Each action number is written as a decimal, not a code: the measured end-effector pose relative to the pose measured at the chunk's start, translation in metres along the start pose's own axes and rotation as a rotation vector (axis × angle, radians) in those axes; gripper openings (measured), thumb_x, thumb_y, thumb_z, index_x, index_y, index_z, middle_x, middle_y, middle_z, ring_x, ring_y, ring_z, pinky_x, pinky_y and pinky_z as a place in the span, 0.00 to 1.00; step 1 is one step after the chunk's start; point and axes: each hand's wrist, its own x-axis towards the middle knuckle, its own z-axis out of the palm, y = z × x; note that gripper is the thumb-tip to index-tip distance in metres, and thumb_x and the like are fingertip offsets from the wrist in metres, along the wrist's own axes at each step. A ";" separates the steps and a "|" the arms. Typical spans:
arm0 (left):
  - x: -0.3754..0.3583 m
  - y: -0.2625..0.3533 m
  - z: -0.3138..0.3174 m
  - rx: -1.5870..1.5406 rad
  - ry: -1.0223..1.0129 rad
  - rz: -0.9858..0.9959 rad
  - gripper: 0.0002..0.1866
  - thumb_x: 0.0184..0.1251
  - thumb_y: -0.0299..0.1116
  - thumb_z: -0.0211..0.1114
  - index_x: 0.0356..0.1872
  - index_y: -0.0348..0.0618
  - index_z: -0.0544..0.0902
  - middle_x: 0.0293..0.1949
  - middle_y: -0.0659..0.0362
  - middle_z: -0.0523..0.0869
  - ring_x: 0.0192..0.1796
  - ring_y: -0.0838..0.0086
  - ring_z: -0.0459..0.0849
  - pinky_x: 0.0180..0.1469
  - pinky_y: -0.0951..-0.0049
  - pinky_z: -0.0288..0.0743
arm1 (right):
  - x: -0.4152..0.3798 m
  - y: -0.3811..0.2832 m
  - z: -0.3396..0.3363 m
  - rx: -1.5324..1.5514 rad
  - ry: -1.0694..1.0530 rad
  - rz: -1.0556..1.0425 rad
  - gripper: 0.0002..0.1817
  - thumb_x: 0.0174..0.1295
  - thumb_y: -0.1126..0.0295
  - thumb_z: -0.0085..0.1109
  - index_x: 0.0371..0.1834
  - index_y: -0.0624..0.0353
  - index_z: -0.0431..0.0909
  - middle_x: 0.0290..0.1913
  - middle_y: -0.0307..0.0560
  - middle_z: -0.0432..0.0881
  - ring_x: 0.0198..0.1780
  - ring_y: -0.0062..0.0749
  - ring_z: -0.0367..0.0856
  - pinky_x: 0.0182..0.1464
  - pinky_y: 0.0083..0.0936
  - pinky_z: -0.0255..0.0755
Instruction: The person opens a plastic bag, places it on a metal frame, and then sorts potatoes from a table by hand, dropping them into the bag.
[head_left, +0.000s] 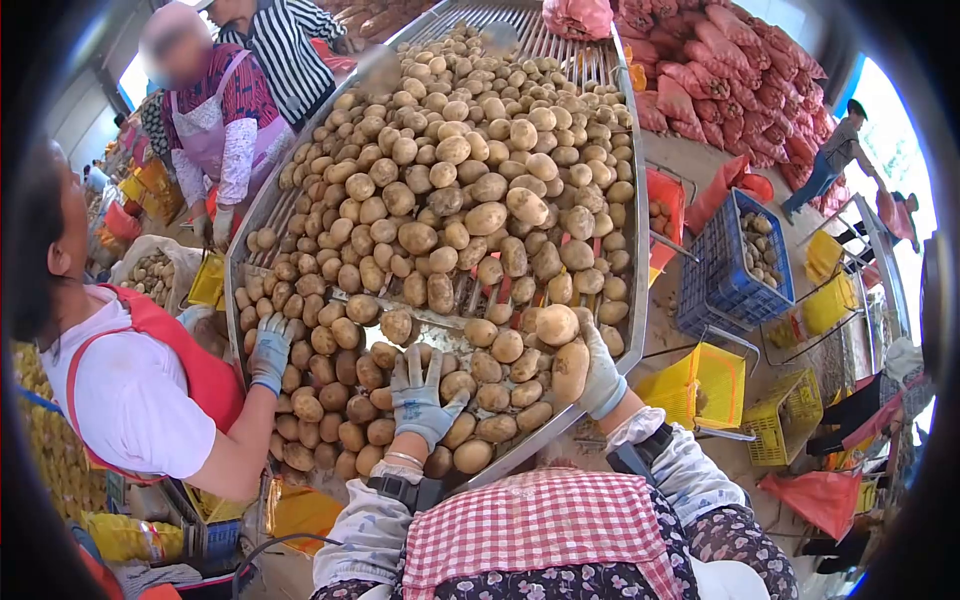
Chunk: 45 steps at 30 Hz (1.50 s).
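A large heap of potatoes (485,215) covers a metal sorting table (638,215) in front of me. My left hand (428,398), in a pale blue-grey work glove, lies spread with fingers apart over the potatoes at the near edge. My right hand (600,370), gloved alike, is curled against the right side of an oblong potato (570,372) and a rounder potato (557,325). It appears to grip both near the table's right corner; part of its fingers is hidden behind them.
At the left, a co-worker in a red apron (175,345) has a gloved hand (270,352) on the potatoes. Another person in a pink apron (225,120) stands farther up. Right of the table are blue crates (740,285), a yellow basket (695,385) and stacked red sacks (735,75).
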 end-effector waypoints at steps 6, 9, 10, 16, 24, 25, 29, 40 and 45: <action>-0.008 -0.001 0.006 0.001 0.007 -0.038 0.48 0.51 0.59 0.65 0.72 0.52 0.58 0.74 0.44 0.47 0.72 0.43 0.51 0.71 0.47 0.45 | 0.001 -0.029 -0.042 0.123 -0.116 0.100 0.35 0.66 0.39 0.43 0.63 0.56 0.68 0.58 0.54 0.76 0.57 0.44 0.77 0.61 0.40 0.73; -0.011 0.011 0.012 0.014 0.052 -0.069 0.45 0.54 0.56 0.64 0.72 0.52 0.59 0.74 0.44 0.47 0.73 0.42 0.49 0.72 0.47 0.43 | -0.005 -0.049 -0.052 0.222 -0.142 0.113 0.34 0.66 0.38 0.43 0.61 0.56 0.69 0.54 0.55 0.78 0.49 0.44 0.81 0.50 0.41 0.79; -0.012 0.019 0.013 0.031 0.117 -0.073 0.44 0.55 0.55 0.64 0.72 0.52 0.59 0.74 0.44 0.47 0.73 0.42 0.49 0.72 0.47 0.43 | -0.010 -0.056 -0.052 0.275 -0.228 0.129 0.35 0.65 0.37 0.43 0.60 0.57 0.70 0.53 0.56 0.79 0.47 0.44 0.82 0.47 0.41 0.80; -0.015 0.047 0.007 0.071 0.041 -0.128 0.41 0.59 0.50 0.59 0.72 0.46 0.58 0.74 0.47 0.50 0.75 0.45 0.46 0.73 0.49 0.42 | -0.022 -0.089 -0.067 0.229 -0.087 -0.018 0.30 0.61 0.52 0.54 0.60 0.63 0.69 0.57 0.60 0.75 0.53 0.54 0.78 0.57 0.51 0.74; -0.014 0.046 0.010 0.008 0.078 -0.184 0.38 0.59 0.47 0.60 0.71 0.48 0.61 0.74 0.47 0.51 0.73 0.42 0.50 0.72 0.49 0.46 | -0.034 -0.122 -0.087 0.243 0.056 -0.099 0.35 0.63 0.41 0.44 0.59 0.63 0.69 0.48 0.59 0.79 0.37 0.45 0.79 0.32 0.32 0.77; -0.014 0.047 0.012 -0.004 0.101 -0.191 0.37 0.59 0.47 0.60 0.70 0.49 0.62 0.74 0.47 0.52 0.72 0.41 0.52 0.71 0.48 0.48 | -0.042 -0.129 -0.097 0.159 -0.008 -0.145 0.34 0.64 0.42 0.46 0.57 0.64 0.70 0.43 0.56 0.79 0.37 0.41 0.79 0.35 0.28 0.74; -0.016 0.039 0.020 0.051 0.135 -0.137 0.38 0.59 0.47 0.60 0.71 0.50 0.60 0.73 0.47 0.54 0.71 0.41 0.54 0.70 0.44 0.47 | -0.086 -0.164 -0.159 0.069 0.089 -0.312 0.27 0.68 0.47 0.43 0.57 0.58 0.71 0.53 0.49 0.80 0.45 0.29 0.79 0.56 0.31 0.72; 0.096 0.026 0.028 0.262 0.213 -0.193 0.38 0.64 0.57 0.49 0.69 0.40 0.62 0.73 0.45 0.53 0.72 0.48 0.54 0.73 0.45 0.37 | -0.239 -0.216 -0.312 -0.692 1.268 -0.569 0.28 0.66 0.49 0.51 0.63 0.53 0.66 0.54 0.48 0.76 0.50 0.34 0.77 0.48 0.31 0.74; 0.058 0.034 -0.008 -0.045 -0.136 0.023 0.27 0.58 0.51 0.60 0.54 0.44 0.79 0.63 0.47 0.71 0.67 0.53 0.64 0.66 0.51 0.59 | -0.179 -0.187 -0.287 -0.888 1.246 -0.862 0.26 0.68 0.67 0.50 0.69 0.55 0.60 0.60 0.46 0.72 0.56 0.34 0.73 0.58 0.29 0.69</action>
